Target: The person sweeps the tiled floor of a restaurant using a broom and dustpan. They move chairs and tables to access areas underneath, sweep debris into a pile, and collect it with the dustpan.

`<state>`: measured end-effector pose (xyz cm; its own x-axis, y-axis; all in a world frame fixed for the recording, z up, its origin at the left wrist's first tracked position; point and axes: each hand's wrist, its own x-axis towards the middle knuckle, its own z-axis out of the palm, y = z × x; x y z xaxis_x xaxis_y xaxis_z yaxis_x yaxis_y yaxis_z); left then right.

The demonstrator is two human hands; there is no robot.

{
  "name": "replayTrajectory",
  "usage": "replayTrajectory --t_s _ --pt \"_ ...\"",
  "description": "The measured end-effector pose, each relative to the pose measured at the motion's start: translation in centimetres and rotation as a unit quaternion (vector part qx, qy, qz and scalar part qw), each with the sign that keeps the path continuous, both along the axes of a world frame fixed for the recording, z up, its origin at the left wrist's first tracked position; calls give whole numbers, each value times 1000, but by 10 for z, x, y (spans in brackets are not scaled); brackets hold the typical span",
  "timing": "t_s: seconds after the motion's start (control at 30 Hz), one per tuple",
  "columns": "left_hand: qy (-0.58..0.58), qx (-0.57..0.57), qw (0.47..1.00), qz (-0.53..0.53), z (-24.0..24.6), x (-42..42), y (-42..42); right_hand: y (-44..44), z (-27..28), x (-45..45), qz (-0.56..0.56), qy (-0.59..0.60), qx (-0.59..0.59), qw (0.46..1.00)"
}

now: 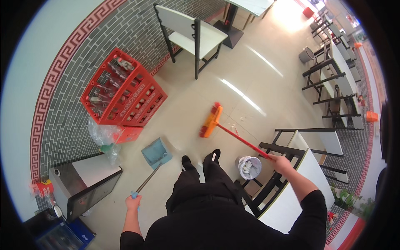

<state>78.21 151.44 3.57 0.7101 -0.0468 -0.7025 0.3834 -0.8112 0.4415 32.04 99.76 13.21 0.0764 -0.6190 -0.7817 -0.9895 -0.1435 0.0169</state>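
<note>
My left hand (133,202) grips the blue-topped handle of a long-handled dustpan (157,153), whose blue-grey pan lies on the floor left of my feet. In my right hand (280,164) is the red handle of a broom (212,121). Its orange head with red bristles is on or just above the floor ahead of my shoes, slightly blurred. Small pale scraps (232,127) lie on the tiles to the right of the broom head, beside the red handle. A few more crumbs (245,118) are a little farther off.
A lined waste bin (250,168) stands by my right foot, close to a white table (298,190) and dark-framed chairs. Red bottle crates (125,93) are stacked at the left wall above a plastic bag (103,134). A low cabinet (90,184) is at left, a chair (190,34) ahead.
</note>
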Motion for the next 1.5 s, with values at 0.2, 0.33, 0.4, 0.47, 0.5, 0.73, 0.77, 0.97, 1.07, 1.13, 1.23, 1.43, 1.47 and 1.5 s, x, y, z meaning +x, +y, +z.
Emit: replayTrajectory --t_s 0.2,0.33,0.4,0.47,0.5,0.73,0.77,0.97,1.07,1.13,1.23,1.43,1.47,1.5 --pt "-34 41 997 -53 8 -16 -53 5 -97 61 -60 -120 18 991" --pt "-42 94 988 -119 22 -19 -97 -10 -157 105 -56 -148 -2 987" --pt "-32 88 987 -131 25 -22 -114 -24 -157 119 -79 -113 21 990" --pt "-50 94 974 -198 24 -22 -133 -27 -180 92 -91 -126 4 988" --pt "-57 97 967 -229 24 -24 -141 -28 -192 73 -95 -131 -4 987" --pt "-71 126 923 -356 5 -39 -202 53 -149 -88 -174 -104 -29 979" --pt "-81 121 912 -383 -7 -38 -201 65 -141 -98 -199 -93 -43 975" --pt "-121 123 851 -495 -12 -50 -246 88 -133 -111 -472 -216 31 854" --pt "-128 104 828 -536 -14 -54 -265 34 -164 -86 -468 -273 -43 839" --pt "-135 97 809 -563 -16 -53 -279 -27 -192 -70 -435 -279 -66 854" --pt "-138 98 786 -594 -12 -59 -305 -121 -217 -48 -424 -297 -79 852" --pt "-130 108 758 -630 -2 -73 -343 -220 -234 -15 -455 -322 -87 825" --pt "-133 109 750 -639 -2 -74 -346 -215 -231 -17 -465 -295 -87 830" --pt "-136 107 744 -646 -2 -75 -349 -211 -225 -20 -472 -268 -90 835"
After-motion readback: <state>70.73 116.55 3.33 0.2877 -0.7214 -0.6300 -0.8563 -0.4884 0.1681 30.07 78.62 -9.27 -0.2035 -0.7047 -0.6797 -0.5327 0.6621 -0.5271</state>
